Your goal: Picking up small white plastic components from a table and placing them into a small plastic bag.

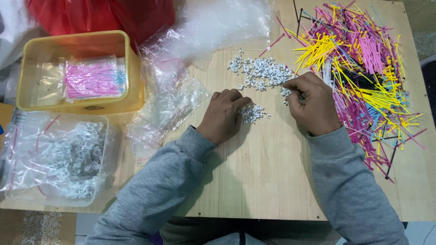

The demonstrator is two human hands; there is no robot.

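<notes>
The right hand (pixel 313 105) rests on a wooden surface (pixel 254 181) with its fingers curled in a narrow grip at the right edge of a spread of small white clips (pixel 261 72); whether a clip is pinched between the fingertips cannot be told. The left hand (pixel 225 114) lies knuckles up just left of a smaller cluster of white clips (pixel 253 112), fingers folded under, nearly touching it; its grip cannot be read either. The clips are too small to show which way each one points. The larger spread runs left to right, far of both hands.

Right of the right hand lies a big heap of thin plastic ties (pixel 363 68) in yellow, pink, blue and black, their long axes mostly slanting from far left to near right.

Left of the hands lie crumpled clear bags (pixel 172 100). Farther left, a yellow tub (pixel 131 86) holds a bag of pink ties (pixel 93 79), and nearer, a clear tray (pixel 105 149) holds bagged white clips.
</notes>
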